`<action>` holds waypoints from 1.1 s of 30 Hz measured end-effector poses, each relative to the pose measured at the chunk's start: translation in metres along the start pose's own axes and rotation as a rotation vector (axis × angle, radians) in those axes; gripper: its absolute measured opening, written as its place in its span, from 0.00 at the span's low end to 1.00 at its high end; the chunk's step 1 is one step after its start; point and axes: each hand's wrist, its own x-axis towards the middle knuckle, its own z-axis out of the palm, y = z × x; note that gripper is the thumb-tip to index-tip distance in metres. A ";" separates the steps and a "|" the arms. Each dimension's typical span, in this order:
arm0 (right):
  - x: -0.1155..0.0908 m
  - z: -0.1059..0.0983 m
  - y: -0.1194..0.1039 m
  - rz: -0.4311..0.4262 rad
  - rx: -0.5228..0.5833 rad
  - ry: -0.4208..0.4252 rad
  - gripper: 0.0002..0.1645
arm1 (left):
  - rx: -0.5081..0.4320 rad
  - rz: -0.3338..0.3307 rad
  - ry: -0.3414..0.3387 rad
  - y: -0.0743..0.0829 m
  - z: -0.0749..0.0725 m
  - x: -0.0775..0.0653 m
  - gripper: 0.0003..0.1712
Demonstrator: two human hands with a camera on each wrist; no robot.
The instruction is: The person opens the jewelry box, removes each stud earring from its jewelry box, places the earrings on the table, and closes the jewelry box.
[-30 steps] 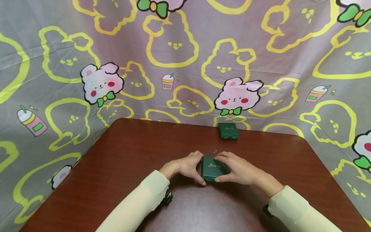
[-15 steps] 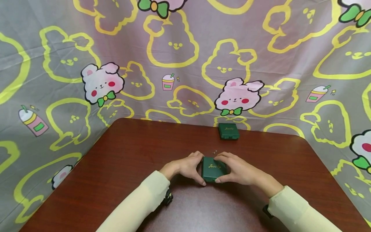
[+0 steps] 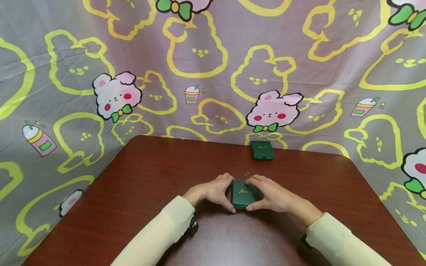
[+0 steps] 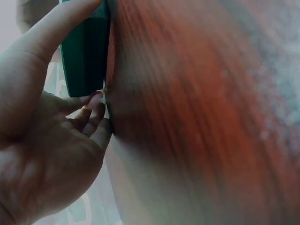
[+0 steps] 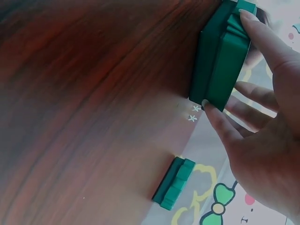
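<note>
A square green jewelry box (image 3: pixel 240 197) with gold lettering lies on the table between my two hands, its lid down. My left hand (image 3: pixel 217 191) holds its left side, thumb at the front corner and fingertips at the rear one. From the other side my right hand (image 3: pixel 275 195) grips the box. In the right wrist view, the thumb is on the front clasp and a fingertip touches the back corner of the box (image 5: pixel 220 61). Just behind the box lie two tiny pale star-shaped pieces (image 5: pixel 193 113). What the box contains is hidden.
A second green jewelry box (image 3: pixel 262 149), also closed, stands near the far edge of the reddish-brown wooden table (image 3: pixel 166 159). Behind and at the sides hangs a cloth (image 3: pixel 213 88) printed with rabbits and drinks.
The box and my right hand have shifted very slightly left and toward me. My left hand stays practically in place.
</note>
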 end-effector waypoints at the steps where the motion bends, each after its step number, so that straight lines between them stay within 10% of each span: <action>1: 0.000 0.001 0.000 0.001 0.000 -0.001 0.48 | 0.001 0.001 0.000 0.000 0.000 0.000 0.47; 33: -0.003 0.007 0.000 0.003 0.010 -0.023 0.59 | 0.013 0.000 -0.004 -0.001 0.000 -0.001 0.48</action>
